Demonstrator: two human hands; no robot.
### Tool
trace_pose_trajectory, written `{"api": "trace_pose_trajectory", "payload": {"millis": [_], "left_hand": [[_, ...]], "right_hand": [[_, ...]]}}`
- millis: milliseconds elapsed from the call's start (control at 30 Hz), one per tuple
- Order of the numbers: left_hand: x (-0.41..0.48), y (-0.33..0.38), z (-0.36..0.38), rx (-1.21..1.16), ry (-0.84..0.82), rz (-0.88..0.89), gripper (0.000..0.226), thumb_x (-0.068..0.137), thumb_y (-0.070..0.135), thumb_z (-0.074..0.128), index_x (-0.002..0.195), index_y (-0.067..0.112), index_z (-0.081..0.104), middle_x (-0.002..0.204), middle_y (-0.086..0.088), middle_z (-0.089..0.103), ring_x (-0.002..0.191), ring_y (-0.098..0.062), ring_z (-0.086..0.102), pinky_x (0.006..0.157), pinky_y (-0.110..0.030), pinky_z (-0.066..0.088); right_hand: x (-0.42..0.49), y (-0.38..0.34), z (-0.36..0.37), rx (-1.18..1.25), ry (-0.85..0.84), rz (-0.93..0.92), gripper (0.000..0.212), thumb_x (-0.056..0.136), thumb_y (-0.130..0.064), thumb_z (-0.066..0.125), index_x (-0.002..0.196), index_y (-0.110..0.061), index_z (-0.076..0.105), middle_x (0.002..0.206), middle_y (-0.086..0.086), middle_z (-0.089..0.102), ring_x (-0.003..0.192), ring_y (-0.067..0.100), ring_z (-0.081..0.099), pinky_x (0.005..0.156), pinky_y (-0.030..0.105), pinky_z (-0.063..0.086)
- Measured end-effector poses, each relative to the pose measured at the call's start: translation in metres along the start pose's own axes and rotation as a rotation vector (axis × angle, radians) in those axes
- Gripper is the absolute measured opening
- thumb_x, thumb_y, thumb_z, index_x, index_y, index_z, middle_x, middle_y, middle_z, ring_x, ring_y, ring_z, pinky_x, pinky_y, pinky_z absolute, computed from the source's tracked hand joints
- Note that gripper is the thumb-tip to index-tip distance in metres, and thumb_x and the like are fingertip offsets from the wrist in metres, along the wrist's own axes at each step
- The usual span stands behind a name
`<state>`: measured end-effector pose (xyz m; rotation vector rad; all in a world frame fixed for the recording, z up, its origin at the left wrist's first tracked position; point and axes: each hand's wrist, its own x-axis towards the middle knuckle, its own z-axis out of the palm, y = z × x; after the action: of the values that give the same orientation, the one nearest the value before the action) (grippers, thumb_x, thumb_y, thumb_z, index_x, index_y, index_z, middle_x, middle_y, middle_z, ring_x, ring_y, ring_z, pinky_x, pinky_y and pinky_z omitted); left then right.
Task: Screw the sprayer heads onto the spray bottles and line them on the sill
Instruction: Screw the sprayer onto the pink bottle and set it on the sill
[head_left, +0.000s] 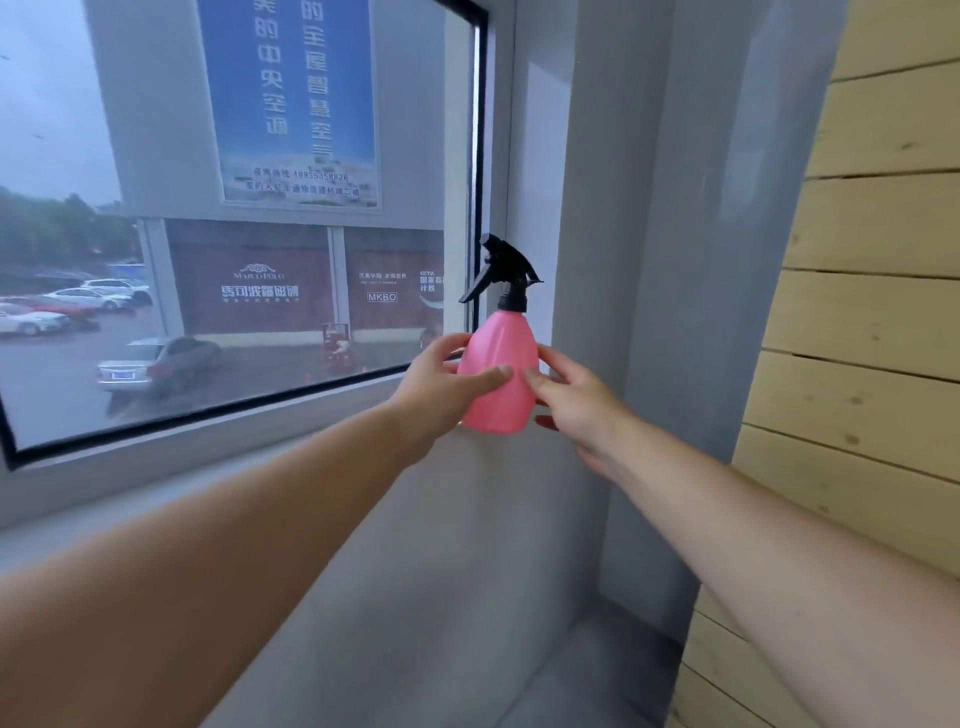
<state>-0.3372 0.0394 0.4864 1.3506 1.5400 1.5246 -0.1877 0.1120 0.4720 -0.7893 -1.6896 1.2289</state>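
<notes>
A pink spray bottle (500, 358) stands upright at the right end of the grey window sill (218, 483), close to the wall corner. A black sprayer head (503, 273) sits on its neck, trigger pointing left toward the glass. My left hand (441, 389) cups the bottle's left side, thumb across the front. My right hand (576, 400) touches its right side, fingertips on the front and back. Both forearms reach in from the bottom of the view.
The window pane (234, 234) with its black frame runs along the back of the sill. A grey wall pillar (649, 260) stands right behind the bottle. Wooden plank panelling (872, 312) covers the far right. No other bottles are in view.
</notes>
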Motion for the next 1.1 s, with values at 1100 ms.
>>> {"api": "trace_pose_trajectory", "payload": {"millis": [1100], "left_hand": [[0.055,-0.026,-0.019,0.171,0.230,-0.006,0.087,0.089,0.041,0.075,0.160,0.019,0.029,0.158,-0.010,0.046,0.141,-0.028,0.048,0.113,-0.040,0.038]], "right_hand": [[0.069,0.036,0.018,-0.133,0.213,0.039,0.053,0.090,-0.029,0.062,0.140,-0.023,0.050,0.132,0.007,0.060,0.117,0.023,0.060,0.104,0.043,0.048]]}}
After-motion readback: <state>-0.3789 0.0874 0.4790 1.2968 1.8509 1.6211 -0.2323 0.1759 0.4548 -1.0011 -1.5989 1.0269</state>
